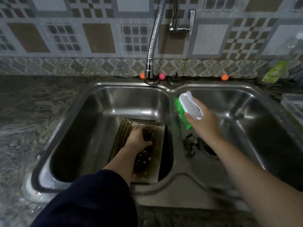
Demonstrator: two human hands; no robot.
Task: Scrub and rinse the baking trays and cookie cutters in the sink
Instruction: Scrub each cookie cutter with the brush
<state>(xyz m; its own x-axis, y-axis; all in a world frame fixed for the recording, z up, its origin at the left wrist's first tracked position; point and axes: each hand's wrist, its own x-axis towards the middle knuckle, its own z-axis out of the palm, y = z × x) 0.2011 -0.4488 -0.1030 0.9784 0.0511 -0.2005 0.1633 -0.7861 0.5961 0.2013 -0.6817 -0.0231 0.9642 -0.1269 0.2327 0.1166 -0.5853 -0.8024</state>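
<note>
A stack of rectangular baking trays [157,145] lies in the left basin of a double steel sink [101,89]. My left hand [137,135] reaches down into the top tray, its fingers curled round a small dark object, perhaps a cookie cutter [147,134]. Another dark, speckled piece [141,159] lies in the tray below my wrist. My right hand [205,123] is raised over the divider and right basin, gripping a white scrub brush [190,107] with green bristles facing left. Several small dark cutters [190,145] lie in the right basin by its drain.
A flexible chrome faucet hose [150,69] hangs over the back of the left basin, no water running. A tap lever [180,27] is on the tiled wall. A green pouch [273,71] leans at the right, a clear container [293,107] beside the sink. Granite counter [29,112] surrounds it.
</note>
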